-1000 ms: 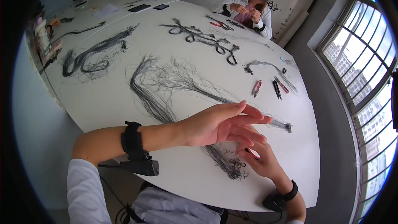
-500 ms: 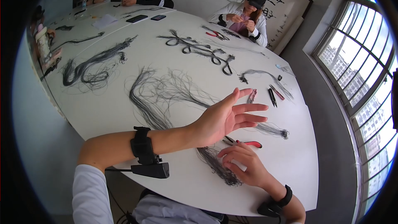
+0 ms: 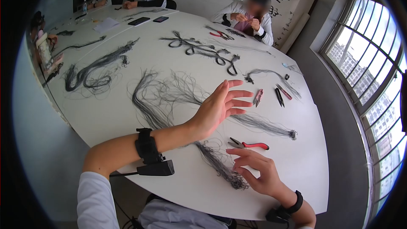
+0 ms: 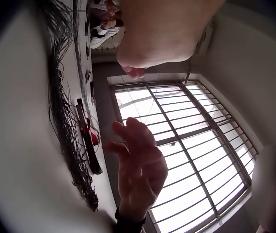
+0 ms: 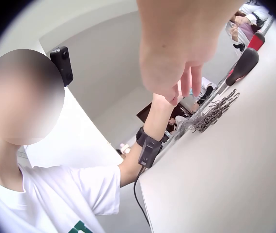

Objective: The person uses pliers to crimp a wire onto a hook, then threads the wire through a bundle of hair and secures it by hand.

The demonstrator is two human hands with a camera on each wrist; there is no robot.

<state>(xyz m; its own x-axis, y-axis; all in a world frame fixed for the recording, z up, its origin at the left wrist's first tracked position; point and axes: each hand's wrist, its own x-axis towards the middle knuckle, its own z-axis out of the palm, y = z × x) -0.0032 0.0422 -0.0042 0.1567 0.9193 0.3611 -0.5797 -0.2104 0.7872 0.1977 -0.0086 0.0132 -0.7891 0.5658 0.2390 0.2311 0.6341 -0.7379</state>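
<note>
My left hand (image 3: 214,110) is raised over the middle of the white table, fingers spread and nothing in them. Lower right, my right hand (image 3: 259,171) hovers with loosely bent fingers, thumb apart from them. Just beyond its fingertips lie red-handled pliers (image 3: 255,146), their metal nose toward the left. Beside the right fingertips ends a bundle of thin dark strands (image 3: 218,163) with curled tips, also visible in the right wrist view. Another long bundle (image 3: 267,126) passes behind the left hand to a knotted end at the right.
Farther off lie pink snips (image 3: 258,97), black snips (image 3: 280,97), a looped dark piece (image 3: 203,51) and an S-shaped bundle (image 3: 91,70). People sit along the far side, one (image 3: 250,15) working with both hands. A barred window (image 3: 360,46) stands right.
A red handle showed within the right hand a second ago; the pliers now lie on the table. The hands have drawn apart, the left moving leftward and up, its fingers spreading.
</note>
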